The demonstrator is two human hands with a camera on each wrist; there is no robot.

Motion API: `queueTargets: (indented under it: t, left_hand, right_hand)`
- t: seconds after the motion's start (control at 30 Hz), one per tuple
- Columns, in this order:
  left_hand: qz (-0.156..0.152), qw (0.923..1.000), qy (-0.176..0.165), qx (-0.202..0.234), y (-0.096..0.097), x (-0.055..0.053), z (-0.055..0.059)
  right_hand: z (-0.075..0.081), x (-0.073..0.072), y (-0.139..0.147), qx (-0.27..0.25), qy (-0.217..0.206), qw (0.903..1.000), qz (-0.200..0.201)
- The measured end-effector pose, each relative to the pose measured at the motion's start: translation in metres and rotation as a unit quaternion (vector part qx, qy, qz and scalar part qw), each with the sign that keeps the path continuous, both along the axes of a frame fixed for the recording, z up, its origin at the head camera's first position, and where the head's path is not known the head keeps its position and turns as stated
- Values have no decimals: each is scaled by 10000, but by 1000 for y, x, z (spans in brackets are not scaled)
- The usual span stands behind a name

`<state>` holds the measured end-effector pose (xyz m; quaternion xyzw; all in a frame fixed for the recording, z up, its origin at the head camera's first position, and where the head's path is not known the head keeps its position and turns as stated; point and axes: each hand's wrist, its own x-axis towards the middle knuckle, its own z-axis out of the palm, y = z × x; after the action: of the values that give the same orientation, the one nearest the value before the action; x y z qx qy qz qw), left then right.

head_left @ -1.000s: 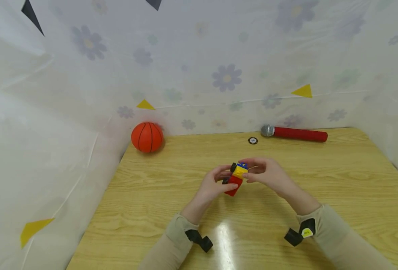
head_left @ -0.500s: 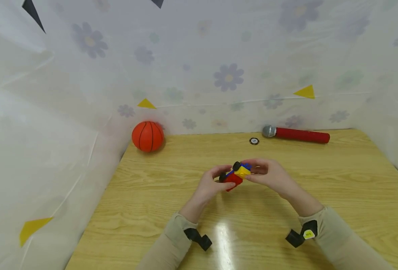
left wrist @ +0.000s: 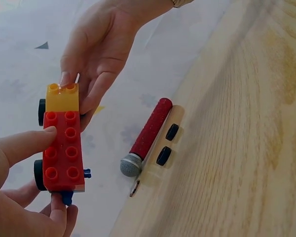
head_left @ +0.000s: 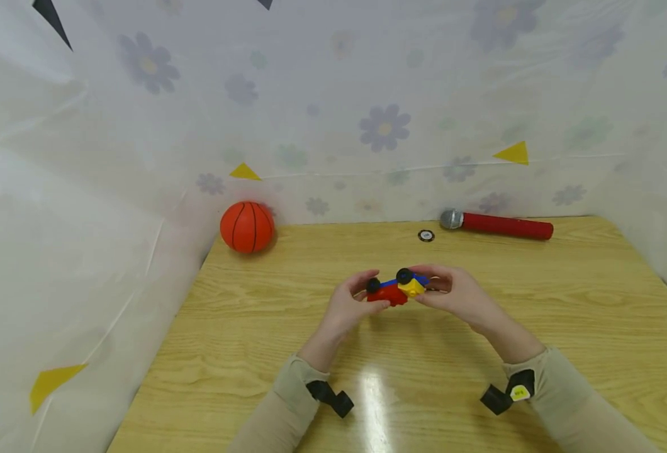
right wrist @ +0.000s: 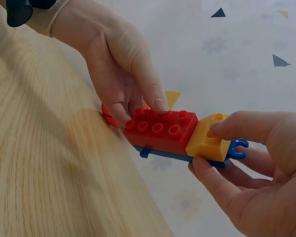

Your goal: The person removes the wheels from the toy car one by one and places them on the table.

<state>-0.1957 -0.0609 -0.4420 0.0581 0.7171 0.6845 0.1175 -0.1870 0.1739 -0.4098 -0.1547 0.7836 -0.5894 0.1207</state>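
Both hands hold a toy brick car [head_left: 389, 292] above the table. It has a blue base, a studded red brick [left wrist: 64, 148] and a yellow brick [right wrist: 209, 137] at one end. My left hand [head_left: 349, 306] grips the red end, thumb on the red brick. At the yellow end, my right hand [head_left: 452, 290] pinches the car between thumb and fingers. Two black wheels [head_left: 404, 277] sit along one side. On the opposite side a bare blue peg [right wrist: 144, 153] sticks out. In the left wrist view, two loose black wheels [left wrist: 163, 155] lie on the table.
An orange toy basketball [head_left: 247, 227] stands at the table's back left. A red microphone [head_left: 503, 226] lies at the back right, beside a small round chip [head_left: 426, 235]. Flower-printed sheeting [head_left: 311, 126] hangs behind the wooden table [head_left: 243, 352].
The car has swung from steeply slanted to nearly level in the head view, its yellow end shifting right. Its black wheels now show at the top side. Both hands keep their grip.
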Motion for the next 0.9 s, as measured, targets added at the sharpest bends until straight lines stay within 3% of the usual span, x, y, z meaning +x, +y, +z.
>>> queueTargets:
  t: [0.27,0.67,0.9]
  left_hand:
    - [-70,9999,-8,127,-1,1,1]
    - [-58,9989,225,-408,-2,2,4]
    - [-128,9999,49,-22,1,6,6]
  right_hand:
    - [0,1,3,-80,-59,9999,76]
    - [0,2,7,-121,-44,9997,198]
    - [-1,4,9,-104,-54,9996,244]
